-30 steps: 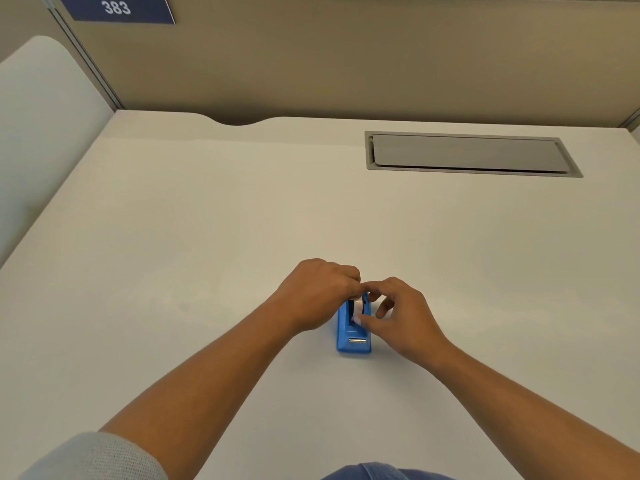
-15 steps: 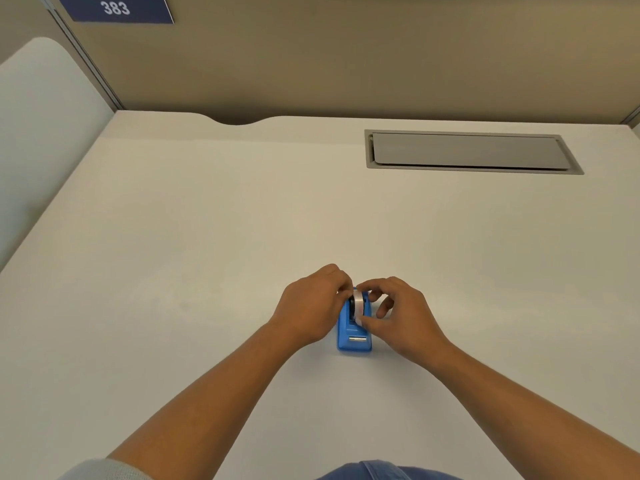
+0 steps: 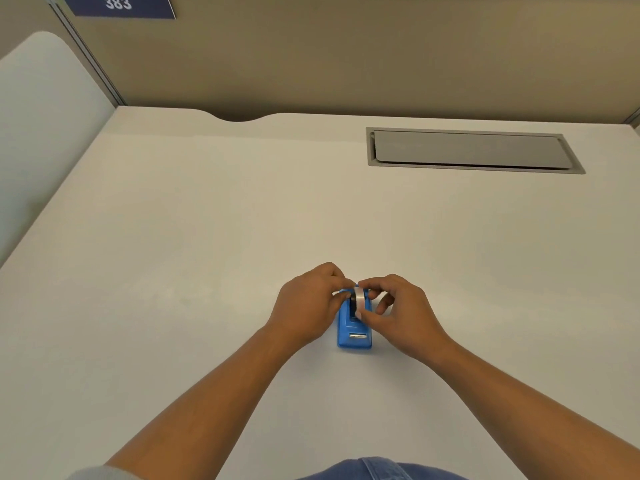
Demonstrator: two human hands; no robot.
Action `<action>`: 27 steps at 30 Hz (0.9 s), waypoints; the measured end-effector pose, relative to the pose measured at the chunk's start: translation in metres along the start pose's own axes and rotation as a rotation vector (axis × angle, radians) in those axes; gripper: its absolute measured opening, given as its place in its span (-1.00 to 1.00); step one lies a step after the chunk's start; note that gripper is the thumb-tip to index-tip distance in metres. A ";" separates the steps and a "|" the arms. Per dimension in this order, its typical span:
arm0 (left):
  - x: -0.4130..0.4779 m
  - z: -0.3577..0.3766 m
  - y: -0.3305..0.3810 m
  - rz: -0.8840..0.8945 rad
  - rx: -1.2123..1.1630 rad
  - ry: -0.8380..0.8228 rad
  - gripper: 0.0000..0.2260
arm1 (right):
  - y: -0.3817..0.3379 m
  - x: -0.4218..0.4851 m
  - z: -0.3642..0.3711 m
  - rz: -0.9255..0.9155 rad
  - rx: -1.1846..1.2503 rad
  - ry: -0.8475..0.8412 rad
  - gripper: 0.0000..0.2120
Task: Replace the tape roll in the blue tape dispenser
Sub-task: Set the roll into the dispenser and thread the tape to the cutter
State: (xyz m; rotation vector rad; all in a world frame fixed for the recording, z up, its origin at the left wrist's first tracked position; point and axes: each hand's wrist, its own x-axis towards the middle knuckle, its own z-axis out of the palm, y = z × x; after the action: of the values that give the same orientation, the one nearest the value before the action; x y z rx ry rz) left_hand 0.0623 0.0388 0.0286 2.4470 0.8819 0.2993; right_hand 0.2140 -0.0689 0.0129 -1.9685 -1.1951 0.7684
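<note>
Roll (image 3: 359, 299) looks small and light, a thin rigid ring with a slick clear outer wrap; I'd guess it slips if squeezed on the face. Best grip is across the flat sides or by the rim, thumb and finger opposed. Dispenser (image 3: 354, 332) is a small blue plastic block, probably light enough to skid, so it needs bracing.

Roll stands on edge in the dispenser's far-end well, part of it above the body. Dispenser sits on the tabletop (image 3: 207, 237) near the person, cutter end toward them.

Right hand (image 3: 398, 313) pinches the roll, thumb on the near rim, fingers curled over the top. Left hand (image 3: 308, 306) is closed in against the dispenser's left side, fingertips touching at the roll; looks like it steadies the body.
</note>
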 end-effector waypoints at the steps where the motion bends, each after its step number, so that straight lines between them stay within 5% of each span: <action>1: 0.002 -0.003 0.000 0.059 0.055 0.001 -0.80 | 0.000 0.000 0.000 -0.002 -0.008 -0.003 -0.67; 13: 0.018 -0.025 0.007 0.531 0.437 -0.126 -0.89 | 0.003 0.001 0.000 -0.043 -0.106 0.015 -0.65; 21: 0.019 -0.022 0.010 0.502 0.406 -0.126 -0.94 | 0.000 0.001 -0.001 -0.064 -0.094 0.024 -0.70; 27: 0.018 -0.012 0.009 0.322 0.322 -0.120 -0.86 | -0.003 -0.001 0.000 -0.067 -0.109 0.030 -0.75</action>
State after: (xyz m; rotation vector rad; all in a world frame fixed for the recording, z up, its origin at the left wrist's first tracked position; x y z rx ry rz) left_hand 0.0760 0.0496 0.0442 2.8746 0.5133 0.1273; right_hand 0.2123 -0.0684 0.0149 -2.0100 -1.3027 0.6490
